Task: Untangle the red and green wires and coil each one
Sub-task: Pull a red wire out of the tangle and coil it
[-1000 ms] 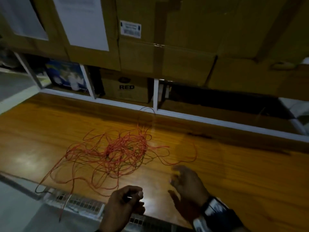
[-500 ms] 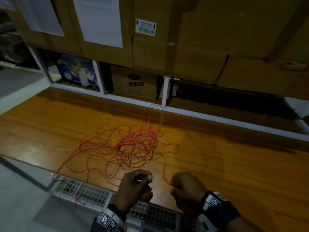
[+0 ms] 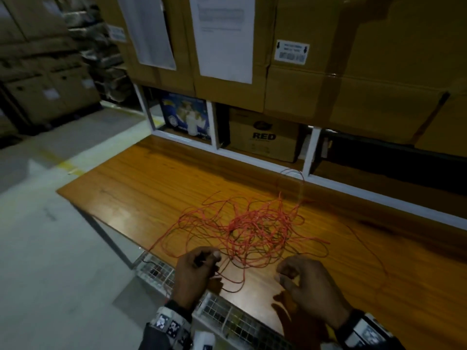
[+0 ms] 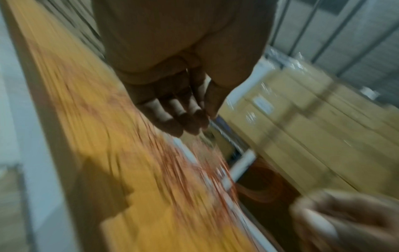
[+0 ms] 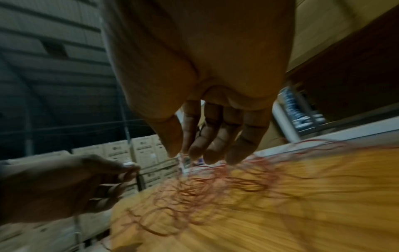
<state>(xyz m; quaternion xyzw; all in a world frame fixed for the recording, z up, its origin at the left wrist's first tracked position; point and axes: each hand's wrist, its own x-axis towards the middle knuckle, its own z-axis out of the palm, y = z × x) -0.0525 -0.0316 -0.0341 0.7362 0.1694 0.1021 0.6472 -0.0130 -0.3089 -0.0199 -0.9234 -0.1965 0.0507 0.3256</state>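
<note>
1. Since half a second ago, both hands have spread a little apart and the head camera has swung left, bringing the floor and the table's left end into sight. Head view: the left hand (image 3: 195, 270) pinches a dark strand between thumb and forefinger at the near edge of the wooden table (image 3: 141, 188). The right hand (image 3: 307, 286) is loosely curled, thumb meeting fingertips; whether a strand lies between them cannot be told. The red wire (image 3: 255, 228) lies in a loose tangle mid-table, just beyond both hands, with darker strands of the green wire (image 3: 271, 260) threaded through it.
2. Left wrist view, badly blurred: curled fingers (image 4: 179, 109) show; the wire is only an orange smear.
3. Right wrist view alone shows the right hand's fingers (image 5: 218, 136) hanging nearly straight over the tangle, and the left hand's pinch.
</note>
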